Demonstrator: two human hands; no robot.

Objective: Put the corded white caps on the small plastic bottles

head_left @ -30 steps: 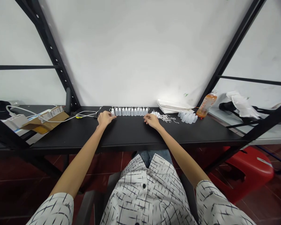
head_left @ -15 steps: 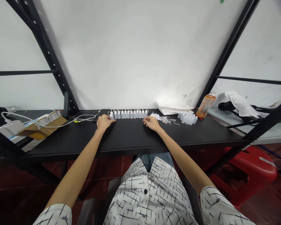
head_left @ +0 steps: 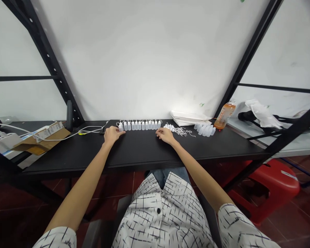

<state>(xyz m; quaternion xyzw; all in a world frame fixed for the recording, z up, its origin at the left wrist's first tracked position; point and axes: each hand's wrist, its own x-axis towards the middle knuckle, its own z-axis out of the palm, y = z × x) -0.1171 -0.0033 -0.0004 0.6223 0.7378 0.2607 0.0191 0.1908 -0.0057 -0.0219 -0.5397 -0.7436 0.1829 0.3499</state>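
Small translucent squeeze bottles (head_left: 140, 126) with white caps and cord loops stand upright side by side in a row at the back of the black table. At the row's left end is my left hand (head_left: 111, 135), its thumb stretched along the base of the end bottle (head_left: 120, 126) and the fingers beside it. That bottle leans slightly. My right hand (head_left: 166, 135) rests by the right end of the row, fingers loosely bent and apart, close to or touching the last bottle (head_left: 159, 124). Right of it lie small white caps (head_left: 169, 127) and a heap of white cords (head_left: 182, 131).
Uncapped bottles (head_left: 205, 130) lie grouped at right, near a stack of white sheets or bags (head_left: 188, 118) and an orange drink bottle (head_left: 224, 115). A cardboard box (head_left: 42, 139) and white cable (head_left: 64, 137) occupy the left. Black shelf posts (head_left: 250, 58) flank the table; a red stool (head_left: 276, 189) stands right.
The whole view has shifted slightly, so everything sits a little further left. Both hands stay at the two ends of the bottle row, with barely any movement against it.
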